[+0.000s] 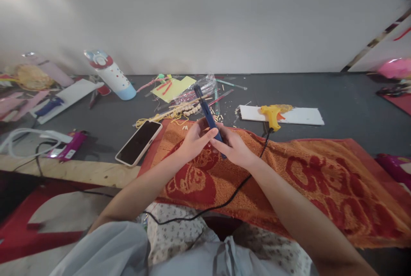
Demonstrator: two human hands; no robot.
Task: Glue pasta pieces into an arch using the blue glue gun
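Observation:
A slim dark-blue tool with a lengthwise slot, which looks like a utility knife (209, 115), is held at a slant above the towel, its dark end pointing up and away. My left hand (196, 139) is closed around its middle, the thumb lying across it. From the other side my right hand (236, 144) grips the lower part with bent fingers. Beneath both hands lies an orange and red towel (257, 181). Beyond them, small pale cut pieces (218, 118) are scattered by a cream beaded strip (192, 110) and yellow string (175, 117).
A yellow glue gun (272, 115) rests on a white board (306, 115), its black cord crossing the towel and my lap. At left are a phone (139, 143), a bottle (111, 74), a purple power strip (69, 145) and a blue glue gun (49, 106). Yellow paper (175, 89) lies behind.

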